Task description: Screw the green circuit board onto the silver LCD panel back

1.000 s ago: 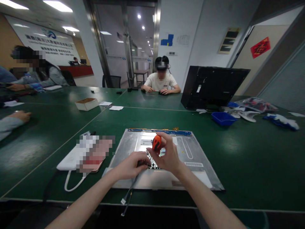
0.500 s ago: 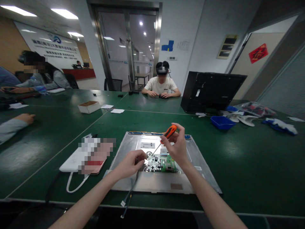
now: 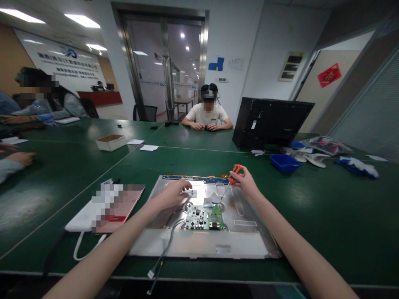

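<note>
A flat metal display panel [image 3: 199, 244] lies on the green table with a green circuit board [image 3: 208, 219] at its middle. My right hand [image 3: 247, 185] grips an orange-and-black screwdriver [image 3: 237, 169], whose shaft slants down to the board's upper right corner; whether the tip touches a screw is too small to tell. Over the panel's upper left part hovers my left hand [image 3: 173, 195], empty, with fingers apart and loosely bent. Grey cables [image 3: 171, 238] run from the board's left side over the panel's front edge, their white plugs hanging at the near table edge.
Left of the panel lie a white power bank [image 3: 79, 218] with a cable and a pink phone-like slab [image 3: 132, 199]. A black monitor [image 3: 274, 122], a blue tray [image 3: 285, 163] and gloves [image 3: 357, 167] stand or lie at right. A person [image 3: 207, 112] sits opposite; a small box [image 3: 110, 143] is farther left.
My right hand has moved the screwdriver from the board's upper left to its upper right corner. My left hand has lifted away from the board's left edge and its fingers have parted.
</note>
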Motion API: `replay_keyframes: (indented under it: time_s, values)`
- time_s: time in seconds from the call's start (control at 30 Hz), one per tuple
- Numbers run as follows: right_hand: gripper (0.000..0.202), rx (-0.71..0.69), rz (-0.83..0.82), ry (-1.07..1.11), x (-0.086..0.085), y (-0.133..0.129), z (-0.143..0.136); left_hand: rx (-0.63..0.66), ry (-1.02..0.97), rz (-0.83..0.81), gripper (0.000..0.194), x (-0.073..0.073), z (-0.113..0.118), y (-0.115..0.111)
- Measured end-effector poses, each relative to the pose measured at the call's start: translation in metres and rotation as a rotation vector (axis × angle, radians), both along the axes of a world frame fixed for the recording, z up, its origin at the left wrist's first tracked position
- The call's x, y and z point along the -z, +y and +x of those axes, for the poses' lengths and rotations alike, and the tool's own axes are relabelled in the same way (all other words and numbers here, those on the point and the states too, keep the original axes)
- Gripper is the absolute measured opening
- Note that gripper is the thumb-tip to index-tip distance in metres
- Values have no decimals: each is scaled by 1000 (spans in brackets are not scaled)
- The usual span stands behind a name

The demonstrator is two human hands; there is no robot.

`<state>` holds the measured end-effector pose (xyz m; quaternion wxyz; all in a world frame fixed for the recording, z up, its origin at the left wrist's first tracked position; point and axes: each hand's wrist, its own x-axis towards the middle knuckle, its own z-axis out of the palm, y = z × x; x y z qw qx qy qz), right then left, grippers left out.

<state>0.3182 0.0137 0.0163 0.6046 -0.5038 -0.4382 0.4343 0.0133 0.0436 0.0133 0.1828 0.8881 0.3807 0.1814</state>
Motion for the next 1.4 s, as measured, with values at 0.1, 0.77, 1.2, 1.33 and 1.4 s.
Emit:
replay_keyframes:
  time_s: [0.1, 0.77, 1.2, 1.33, 1.4]
  values:
    - [64, 1, -27, 17, 9, 3, 7, 48, 31, -4, 28, 8, 12, 11]
    - [69, -2, 49, 58, 23, -15, 9, -49, 35, 17, 14, 16, 17, 16]
    - [69, 48, 47, 133, 19, -11, 16, 251, -165, -190, 6, -10, 95, -3]
    - [71, 62, 49, 138, 19, -10, 19, 346, -164, -335, 16, -4, 116, -2]
    - [72, 65, 48, 138, 19, -10, 19, 360, -157, -353, 17, -1, 118, 0]
